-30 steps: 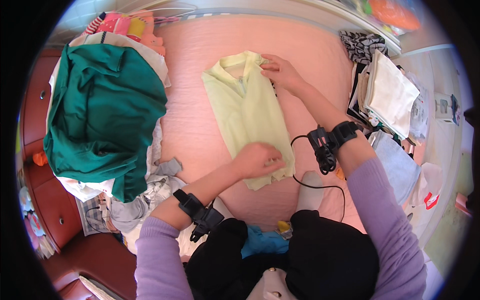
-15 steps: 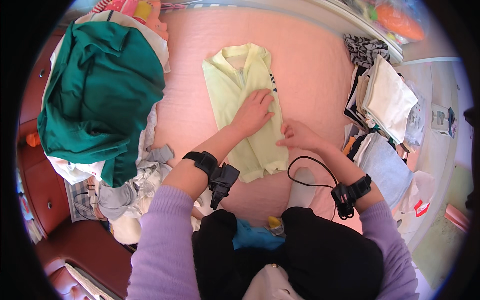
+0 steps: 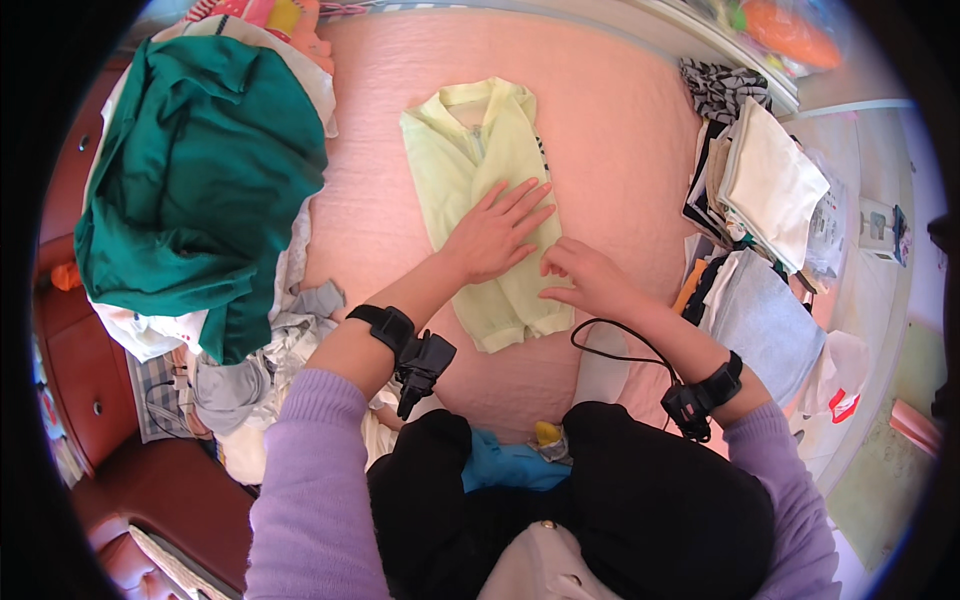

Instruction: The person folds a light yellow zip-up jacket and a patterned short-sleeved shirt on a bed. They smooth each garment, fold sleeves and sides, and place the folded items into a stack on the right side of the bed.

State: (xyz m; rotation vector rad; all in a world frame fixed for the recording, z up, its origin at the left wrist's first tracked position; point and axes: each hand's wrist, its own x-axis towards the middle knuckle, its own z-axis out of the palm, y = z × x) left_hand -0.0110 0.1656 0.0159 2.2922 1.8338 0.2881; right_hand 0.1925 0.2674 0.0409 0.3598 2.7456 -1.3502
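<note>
A pale yellow-green zip-up jacket (image 3: pixel 470 150) lies on the pink bedding, its sides and sleeves folded inward into a long narrow shape. The collar points away from me and a dark patterned strip shows along its right edge. Across the middle of it, my left hand (image 3: pixel 500 232) rests flat, fingers spread. My right hand (image 3: pixel 585 277) is at the jacket's lower right edge, fingers curled and thumb apart from them, with nothing visible between. Whether its fingertips touch the fabric I cannot tell.
A green garment (image 3: pixel 200 190) is heaped over white cloth at the left. Folded clothes (image 3: pixel 775 185) are stacked at the right, with a grey-blue folded piece (image 3: pixel 765 320) nearer me. Pink bedding (image 3: pixel 620 130) spreads around the jacket. A black cable (image 3: pixel 625 325) loops by my right wrist.
My left hand has slid slightly toward me and left, its fingers spreading wider. My right hand has moved a little left, over the jacket's edge, with thumb and fingers further apart.
</note>
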